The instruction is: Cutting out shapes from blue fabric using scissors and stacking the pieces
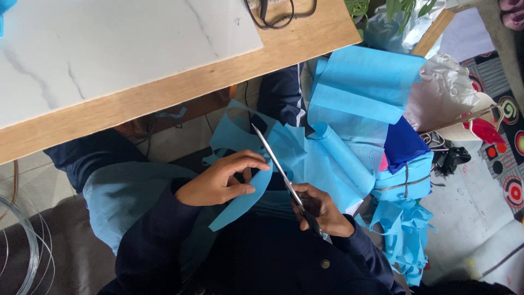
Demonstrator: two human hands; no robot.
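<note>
Left hand (221, 183) pinching the blue fabric piece (256, 164) between thumb and fingers, down in the lap below the counter (180, 82). Right hand (322, 210) clamped on the scissors (278, 169), blades angled up-left across the fabric. Further right, stacked blue fabric sheets (360, 98) and tied blue bundles (406, 183).

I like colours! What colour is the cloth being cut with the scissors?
Light blue. The cloth shows best in the head view, beside the scissors.
</note>
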